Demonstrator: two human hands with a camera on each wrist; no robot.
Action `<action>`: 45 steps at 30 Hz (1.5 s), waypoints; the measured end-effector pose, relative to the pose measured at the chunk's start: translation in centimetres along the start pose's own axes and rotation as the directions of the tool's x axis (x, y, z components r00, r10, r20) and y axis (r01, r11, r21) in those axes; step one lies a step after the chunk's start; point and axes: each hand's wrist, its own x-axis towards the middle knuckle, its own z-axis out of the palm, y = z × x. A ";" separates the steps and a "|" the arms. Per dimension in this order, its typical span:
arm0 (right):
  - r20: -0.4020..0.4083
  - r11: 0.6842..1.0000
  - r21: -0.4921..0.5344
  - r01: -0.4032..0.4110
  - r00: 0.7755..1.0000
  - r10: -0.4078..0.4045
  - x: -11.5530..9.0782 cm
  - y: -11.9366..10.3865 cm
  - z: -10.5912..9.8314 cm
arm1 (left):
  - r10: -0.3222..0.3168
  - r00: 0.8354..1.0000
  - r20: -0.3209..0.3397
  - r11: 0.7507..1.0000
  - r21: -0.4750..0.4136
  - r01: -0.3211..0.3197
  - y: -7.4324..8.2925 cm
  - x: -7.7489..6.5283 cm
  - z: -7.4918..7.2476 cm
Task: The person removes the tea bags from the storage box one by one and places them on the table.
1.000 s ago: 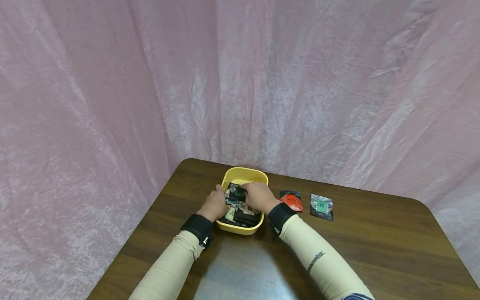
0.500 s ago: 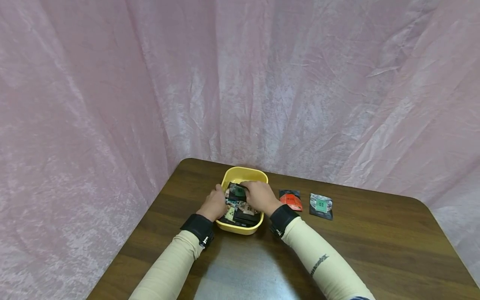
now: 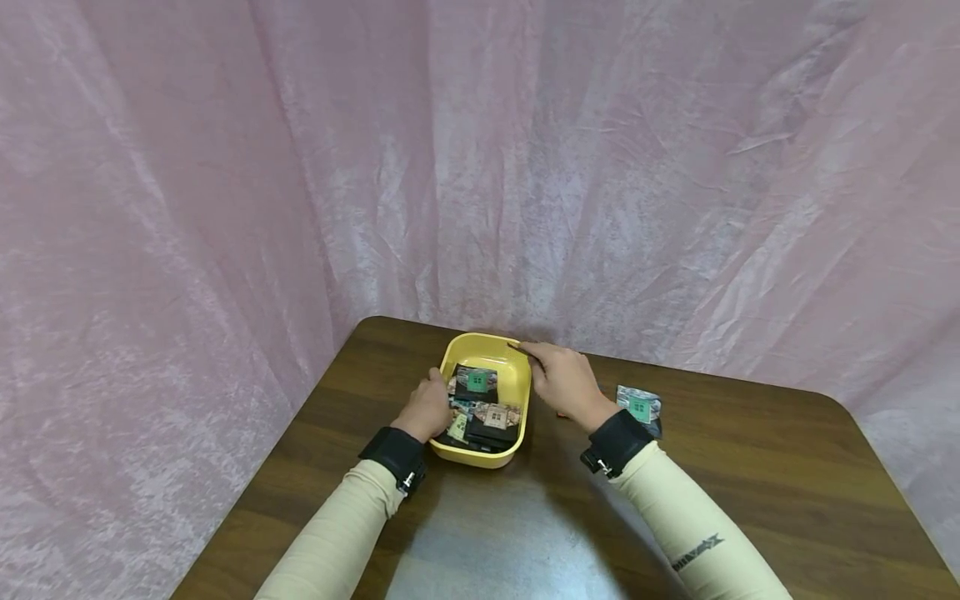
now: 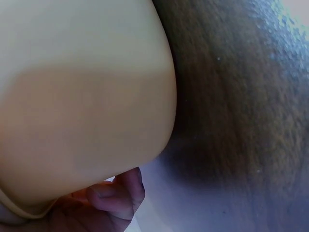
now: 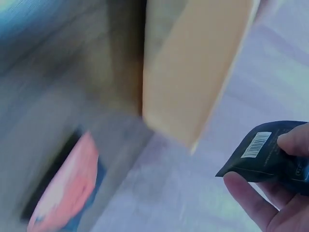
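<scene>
A yellow plastic bin [image 3: 471, 457] stands near the table's back left, holding several dark packets, among them one with a green label [image 3: 477, 382] and one with a beige label [image 3: 497, 418]. My left hand [image 3: 424, 408] grips the bin's left side; in the left wrist view its fingers [image 4: 116, 197] curl at the bin's edge. Beyond the bin's right rim, my right hand [image 3: 564, 379] is raised, pinching a black packet [image 5: 256, 152] between thumb and fingers. The packet's barcode side faces the right wrist camera; in the head view only its thin edge shows.
On the wooden table [image 3: 735, 467], right of the bin, lies a red-and-black packet [image 5: 67, 188], mostly hidden by my right hand in the head view. A green-labelled packet [image 3: 639, 407] lies further right. Pink curtains [image 3: 480, 167] hang behind the table.
My right hand has lifted a packet out of the bin and moved right and back, past the rim. The green-labelled packet in the bin is now uncovered. My left hand stays put.
</scene>
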 end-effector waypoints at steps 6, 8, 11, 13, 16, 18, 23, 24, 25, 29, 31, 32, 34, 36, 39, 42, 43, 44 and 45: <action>-0.056 0.996 -0.034 -0.077 0.996 0.075 -2.5 2.7 -3.1 | -0.021 1.000 0.014 1.000 0.017 0.021 0.1 0.3 0.0; -0.056 0.992 -0.045 -0.114 0.992 0.111 -3.5 3.9 -3.9 | -0.020 1.000 0.018 1.000 0.015 0.020 0.1 0.3 0.1; -0.044 0.983 -0.060 -0.171 0.985 0.168 -5.2 6.0 -5.0 | -0.013 1.000 0.015 1.000 0.006 0.013 0.0 0.3 0.1; -0.034 0.976 -0.071 -0.205 0.978 0.204 -6.5 7.3 -5.7 | -0.008 1.000 0.010 1.000 0.001 0.008 -0.1 0.3 0.1; -0.003 0.960 -0.094 -0.263 0.965 0.264 -8.3 9.2 -6.8 | -0.008 1.000 0.011 1.000 -0.008 0.008 -0.2 0.3 0.2; 0.027 0.948 -0.108 -0.300 0.952 0.305 -9.5 10.3 -7.6 | -0.006 1.000 0.011 1.000 -0.004 0.006 -0.3 0.4 0.3; 0.120 0.919 -0.125 -0.373 0.914 0.387 -12.3 12.8 -9.1 | -0.011 1.000 0.011 1.000 -0.004 0.011 -0.4 0.6 0.3; 0.134 0.914 -0.130 -0.385 0.906 0.401 -12.9 13.2 -9.3 | -0.014 1.000 0.012 1.000 -0.005 0.014 -0.3 0.5 0.3; 0.150 0.909 -0.131 -0.397 0.898 0.414 -13.4 13.6 -9.5 | -0.016 1.000 0.012 1.000 -0.004 0.016 -0.3 0.5 0.3; 0.190 0.894 -0.148 -0.424 0.875 0.446 -15.5 14.8 -9.7 | -0.003 1.000 0.004 1.000 0.005 0.003 -0.2 0.2 0.2; 0.208 0.892 -0.147 -0.427 0.869 0.450 -16.3 15.4 -9.7 | 0.004 1.000 -0.002 1.000 0.007 -0.004 -0.2 0.1 0.2; 0.214 0.892 -0.147 -0.427 0.867 0.450 -16.6 15.8 -9.7 | 0.008 1.000 -0.004 1.000 0.008 -0.007 -0.2 0.1 0.2; 0.225 0.892 -0.144 -0.429 0.863 0.452 -17.1 16.3 -9.6 | 0.013 1.000 -0.010 1.000 0.009 -0.013 -0.2 0.1 0.2; 0.241 0.889 -0.147 -0.435 0.856 0.458 -17.4 16.8 -9.6 | 0.014 1.000 -0.010 1.000 0.010 -0.013 -0.2 0.1 0.2; 0.270 0.885 -0.166 -0.436 0.843 0.466 -17.7 17.3 -9.5 | 0.014 1.000 -0.009 1.000 0.013 -0.014 -0.1 0.2 0.1; 0.312 0.879 -0.172 -0.444 0.822 0.476 -17.9 17.4 -9.5 | 0.006 1.000 -0.001 1.000 0.010 -0.006 0.0 0.1 0.1; 0.323 0.879 -0.170 -0.445 0.818 0.476 -18.0 17.5 -9.5 | 0.006 1.000 0.000 1.000 0.010 -0.006 0.0 0.1 0.1; 0.332 0.878 -0.165 -0.449 0.813 0.478 -18.0 17.4 -9.5 | 0.004 1.000 -0.001 1.000 0.010 -0.004 -0.1 0.1 0.1; 0.339 0.879 -0.163 -0.447 0.811 0.476 -18.0 17.4 -9.5 | 0.006 1.000 -0.003 1.000 0.011 -0.006 -0.1 0.0 0.1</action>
